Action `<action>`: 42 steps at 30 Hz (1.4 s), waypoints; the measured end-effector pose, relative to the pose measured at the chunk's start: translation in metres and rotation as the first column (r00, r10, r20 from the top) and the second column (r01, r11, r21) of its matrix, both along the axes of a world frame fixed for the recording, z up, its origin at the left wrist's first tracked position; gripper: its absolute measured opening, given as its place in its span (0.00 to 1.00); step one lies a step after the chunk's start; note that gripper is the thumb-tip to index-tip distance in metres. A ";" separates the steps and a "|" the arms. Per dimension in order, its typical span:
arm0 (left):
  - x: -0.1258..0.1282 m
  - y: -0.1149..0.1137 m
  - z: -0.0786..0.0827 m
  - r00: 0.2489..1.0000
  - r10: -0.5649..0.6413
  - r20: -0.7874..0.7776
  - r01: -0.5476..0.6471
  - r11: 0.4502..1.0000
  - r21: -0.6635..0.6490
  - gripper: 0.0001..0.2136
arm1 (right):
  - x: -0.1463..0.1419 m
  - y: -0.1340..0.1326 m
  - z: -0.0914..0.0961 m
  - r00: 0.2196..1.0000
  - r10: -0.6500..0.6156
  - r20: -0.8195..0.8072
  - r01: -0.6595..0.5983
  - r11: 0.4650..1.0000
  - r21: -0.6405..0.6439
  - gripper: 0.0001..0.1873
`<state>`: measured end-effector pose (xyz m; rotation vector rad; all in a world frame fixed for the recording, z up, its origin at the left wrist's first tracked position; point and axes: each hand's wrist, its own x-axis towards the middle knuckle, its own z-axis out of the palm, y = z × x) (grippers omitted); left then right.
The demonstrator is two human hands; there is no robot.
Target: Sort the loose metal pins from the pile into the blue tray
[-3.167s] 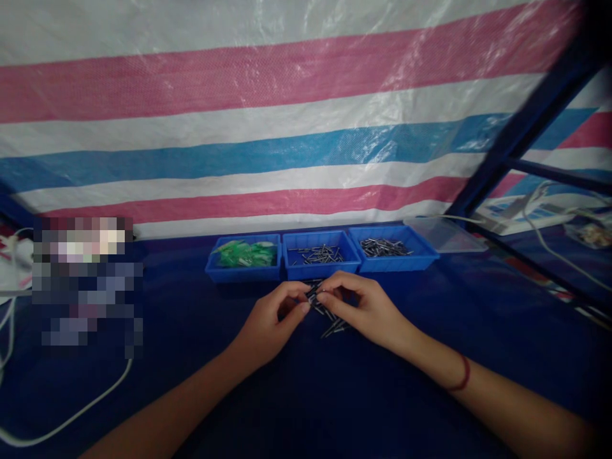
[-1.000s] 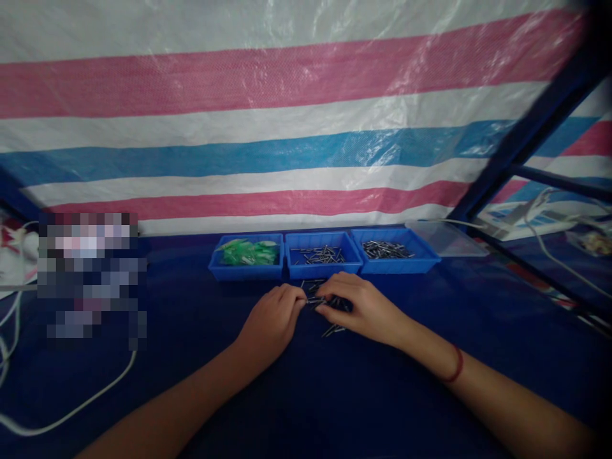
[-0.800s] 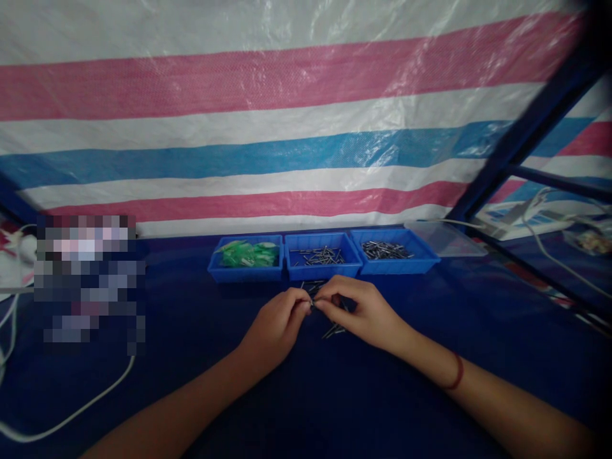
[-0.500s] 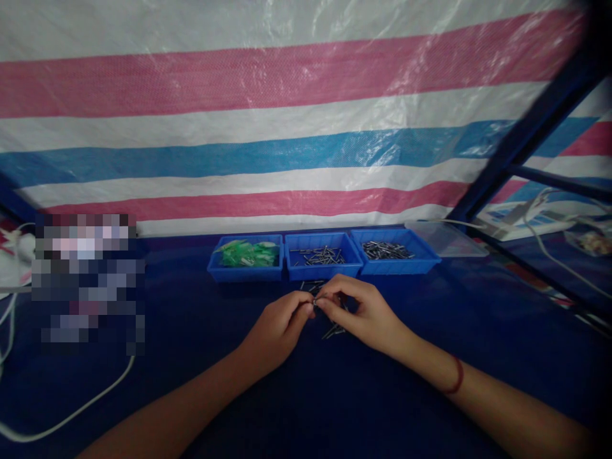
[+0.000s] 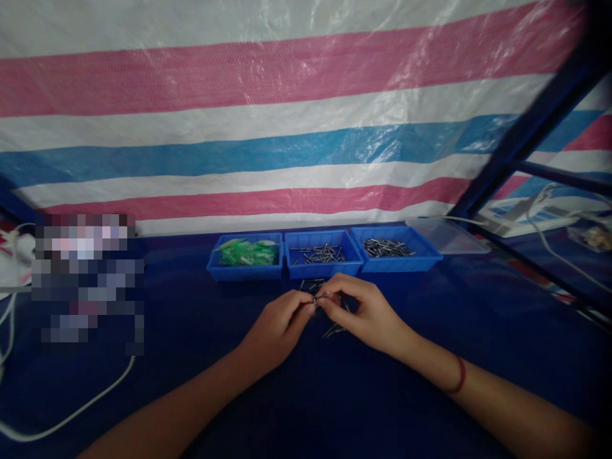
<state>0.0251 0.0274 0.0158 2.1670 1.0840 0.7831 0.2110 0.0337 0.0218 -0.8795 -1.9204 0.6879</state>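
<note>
My left hand [image 5: 285,319] and my right hand [image 5: 359,310] meet fingertip to fingertip over the dark blue table. Both are closed in a pinch around one small, shiny metal piece [image 5: 315,301], mostly covered by the fingers, so its kind does not show. Loose thin metal pins [image 5: 333,331] lie on the table beneath and behind my right hand. Just beyond the hands, a blue bin [image 5: 325,270] contains slender metal pins, and the blue bin on its right [image 5: 404,263] has a denser heap of similar dark metal pieces.
A third blue bin [image 5: 246,274] on the left contains green plastic packets [image 5: 248,252]. A clear plastic sheet or lid [image 5: 454,237] lies right of the bins. White cable [image 5: 95,408] curves over the table's left side. A striped tarp [image 5: 287,76] hangs behind.
Both hands stay together at nearly the same spot, with only slight finger movement around the small metal piece. The view has shifted very slightly.
</note>
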 end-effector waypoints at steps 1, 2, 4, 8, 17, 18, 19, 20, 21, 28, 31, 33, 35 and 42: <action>0.000 0.000 0.000 1.000 0.003 -0.003 -0.003 1.000 0.005 0.08 | 0.000 0.000 0.000 1.000 -0.004 0.002 0.004 1.000 0.004 0.04; 0.000 0.000 0.000 1.000 0.007 -0.005 -0.007 1.000 0.010 0.08 | 0.000 0.000 0.000 1.000 -0.008 0.004 0.008 1.000 0.005 0.04; 0.000 0.000 0.001 1.000 0.017 -0.003 -0.017 1.000 0.019 0.08 | 0.000 0.000 0.000 1.000 -0.013 0.008 0.013 1.000 0.003 0.04; 0.000 0.000 0.003 0.999 0.036 -0.002 -0.036 0.999 0.018 0.08 | 0.000 0.000 0.002 1.000 -0.010 0.005 0.010 1.000 0.003 0.05; -0.001 -0.001 0.002 0.995 0.091 0.051 -0.093 0.995 0.040 0.06 | 0.000 0.001 -0.001 1.000 -0.025 0.008 0.025 1.000 0.009 0.05; -0.001 -0.001 0.002 0.993 0.099 0.064 -0.102 0.994 0.042 0.06 | 0.000 0.002 -0.001 1.000 -0.027 0.009 0.027 1.000 0.009 0.04; -0.001 -0.001 0.003 0.991 0.107 0.076 -0.110 0.993 0.043 0.06 | 0.001 0.002 -0.001 1.000 -0.028 0.009 0.028 1.000 0.011 0.04; -0.001 -0.001 0.003 0.990 0.113 0.086 -0.117 0.992 0.045 0.06 | 0.001 0.002 -0.001 1.000 -0.029 0.011 0.028 0.999 0.015 0.04; -0.001 -0.001 0.004 0.989 0.118 0.094 -0.123 0.991 0.048 0.06 | 0.001 0.003 -0.002 0.999 -0.028 0.015 0.027 0.999 0.022 0.05; -0.002 -0.003 0.007 0.989 0.126 0.083 -0.133 0.988 0.083 0.06 | 0.001 0.003 0.000 0.993 0.013 0.114 -0.022 0.997 0.080 0.05; -0.005 -0.001 0.006 0.990 0.139 -0.036 -0.131 0.978 0.159 0.08 | 0.012 0.010 0.009 0.982 -0.039 0.183 0.014 0.991 0.135 0.07; -0.009 0.001 0.003 0.974 0.155 -0.165 -0.116 0.968 0.221 0.11 | 0.029 0.019 0.017 0.955 -0.183 0.236 0.131 0.967 0.217 0.07; -0.012 0.004 0.000 0.945 0.159 -0.285 -0.086 0.964 0.252 0.13 | 0.054 0.031 0.023 0.874 -0.396 0.283 0.301 0.897 0.324 0.08; -0.013 0.005 -0.003 0.900 0.101 -0.424 0.003 0.971 0.237 0.08 | 0.131 0.071 0.012 0.422 -0.622 0.660 0.548 0.755 0.361 0.15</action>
